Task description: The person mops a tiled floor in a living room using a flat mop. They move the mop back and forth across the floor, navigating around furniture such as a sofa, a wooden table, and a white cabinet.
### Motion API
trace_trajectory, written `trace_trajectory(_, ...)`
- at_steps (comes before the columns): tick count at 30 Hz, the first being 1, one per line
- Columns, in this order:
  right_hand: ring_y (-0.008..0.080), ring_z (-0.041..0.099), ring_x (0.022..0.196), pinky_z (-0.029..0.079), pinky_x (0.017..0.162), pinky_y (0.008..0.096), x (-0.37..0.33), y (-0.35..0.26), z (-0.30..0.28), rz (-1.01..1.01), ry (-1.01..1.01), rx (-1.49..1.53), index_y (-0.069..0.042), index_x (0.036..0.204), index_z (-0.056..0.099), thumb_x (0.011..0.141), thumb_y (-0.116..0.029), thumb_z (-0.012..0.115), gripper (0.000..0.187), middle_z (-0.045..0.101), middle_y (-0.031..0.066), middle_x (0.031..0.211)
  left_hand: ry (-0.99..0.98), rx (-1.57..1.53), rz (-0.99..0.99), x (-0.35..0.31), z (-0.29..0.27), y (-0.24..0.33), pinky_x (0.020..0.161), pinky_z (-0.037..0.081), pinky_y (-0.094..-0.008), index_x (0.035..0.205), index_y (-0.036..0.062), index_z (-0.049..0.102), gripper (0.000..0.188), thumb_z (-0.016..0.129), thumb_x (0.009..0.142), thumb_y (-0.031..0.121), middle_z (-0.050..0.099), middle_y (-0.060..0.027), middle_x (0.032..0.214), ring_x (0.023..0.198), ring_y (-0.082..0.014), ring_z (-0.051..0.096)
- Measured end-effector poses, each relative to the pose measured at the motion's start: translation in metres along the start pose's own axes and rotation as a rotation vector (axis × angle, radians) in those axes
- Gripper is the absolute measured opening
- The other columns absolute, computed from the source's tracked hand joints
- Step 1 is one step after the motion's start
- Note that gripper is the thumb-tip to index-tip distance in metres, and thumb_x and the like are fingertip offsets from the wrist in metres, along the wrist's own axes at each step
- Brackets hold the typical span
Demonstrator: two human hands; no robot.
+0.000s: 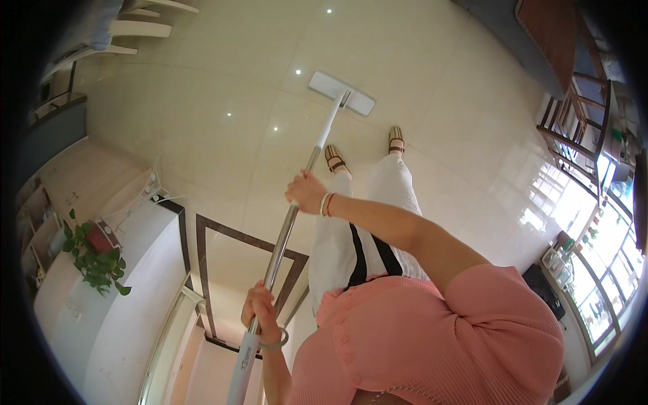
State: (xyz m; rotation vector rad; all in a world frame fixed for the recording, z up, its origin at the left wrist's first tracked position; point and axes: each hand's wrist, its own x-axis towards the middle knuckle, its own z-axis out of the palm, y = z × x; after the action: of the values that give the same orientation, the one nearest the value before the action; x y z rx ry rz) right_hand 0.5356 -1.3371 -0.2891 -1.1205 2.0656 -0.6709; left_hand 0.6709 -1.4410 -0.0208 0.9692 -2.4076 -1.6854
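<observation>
A flat mop (286, 229) with a silver pole runs slantwise from the lower left up to its white rectangular head (361, 103), which rests flat on the glossy tile floor beyond my feet. Around the middle of the pole, my right hand (308, 192) is closed, with thin bracelets on the wrist. Lower down, close to the pale grip section, my left hand (261, 312) wraps the same pole; a bangle circles that wrist. The very top end of the handle runs out of the picture.
Striped shoes (335, 158) on my feet stand just short of the mop head. At left, a potted plant (98, 256) sits on a white ledge. Dark wooden furniture (574, 128) lines the right side, by bright windows. White curved legs (140, 28) show at the far left.
</observation>
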Motion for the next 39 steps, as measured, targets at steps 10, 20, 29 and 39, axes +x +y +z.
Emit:
trace_trajectory(10, 0.0179, 0.06, 0.08, 0.038, 0.08, 0.0346, 0.005, 0.018, -0.055, -0.256, -0.29, -0.079, -0.016, 0.077, 0.064, 0.082, -0.023, 0.063, 0.008, 0.062, 0.0014, 0.074, 0.292, -0.297, 0.013, -0.013, 0.037, -0.011, 0.099, 0.04, -0.0442, 0.066, 0.0118, 0.031, 0.034, 0.037, 0.099, 0.016, 0.033, -0.0015, 0.06, 0.068, -0.0163, 0.043)
trace_trajectory(20, 0.0199, 0.06, 0.093, 0.04, 0.086, 0.038, 0.009, 0.209, -0.162, -0.168, -0.111, -0.287, -0.019, 0.082, 0.068, 0.079, -0.026, 0.065, 0.008, 0.066, 0.0003, 0.082, 0.305, -0.463, 0.088, 0.09, 0.217, 0.012, 0.103, 0.036, -0.0452, 0.072, 0.0127, 0.032, 0.032, 0.039, 0.102, 0.022, 0.036, -0.0017, 0.068, 0.07, -0.0157, 0.041)
trace_trajectory(29, 0.0213, 0.056, 0.105, 0.037, 0.103, 0.0373, -0.011, 0.405, -0.291, 0.158, 0.146, -0.302, -0.019, 0.089, 0.07, 0.078, -0.021, 0.067, 0.011, 0.064, -0.0001, 0.095, 0.14, -0.535, 0.214, 0.21, 0.414, 0.048, 0.111, 0.032, -0.0478, 0.077, 0.0085, 0.038, 0.029, 0.041, 0.102, 0.022, 0.043, -0.0035, 0.075, 0.08, -0.0162, 0.046)
trace_trajectory(39, 0.0205, 0.056, 0.104, 0.036, 0.106, 0.0388, -0.095, 0.481, -0.326, 0.3, 0.384, -0.197, -0.017, 0.085, 0.067, 0.076, -0.018, 0.069, 0.01, 0.062, -0.0005, 0.089, -0.088, -0.505, 0.164, 0.223, 0.493, 0.108, 0.11, 0.034, -0.0481, 0.075, 0.0074, 0.035, 0.028, 0.041, 0.102, 0.014, 0.043, -0.0043, 0.072, 0.082, -0.0154, 0.047)
